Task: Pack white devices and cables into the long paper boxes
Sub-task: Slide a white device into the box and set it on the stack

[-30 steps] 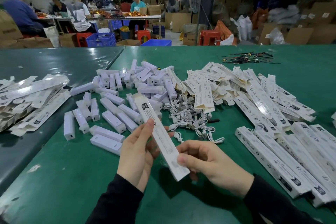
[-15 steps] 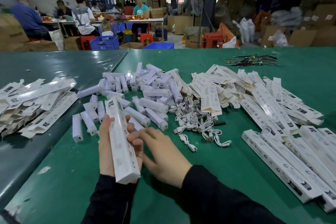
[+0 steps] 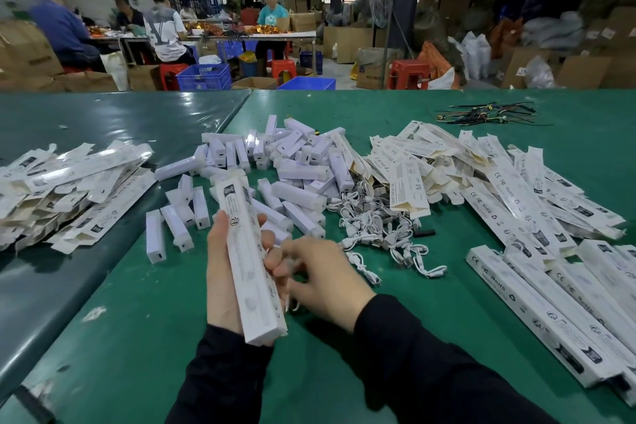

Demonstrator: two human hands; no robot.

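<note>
The left hand (image 3: 223, 272) grasps a long paper box (image 3: 249, 262) upright over the near green worktop (image 3: 137, 337). The right hand (image 3: 320, 279), fingers curled, meets the box's right side; what it pinches I cannot tell. Beyond lie white devices (image 3: 296, 169) and coiled white cables (image 3: 382, 231); filled boxes (image 3: 550, 306) lie at right, flat boxes (image 3: 69, 189) at left

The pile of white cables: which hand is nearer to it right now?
Right. The right hand sits just beside the near-left edge of the white cables, fingers curled by the box. The left hand is farther left, holding the long paper box.
</note>
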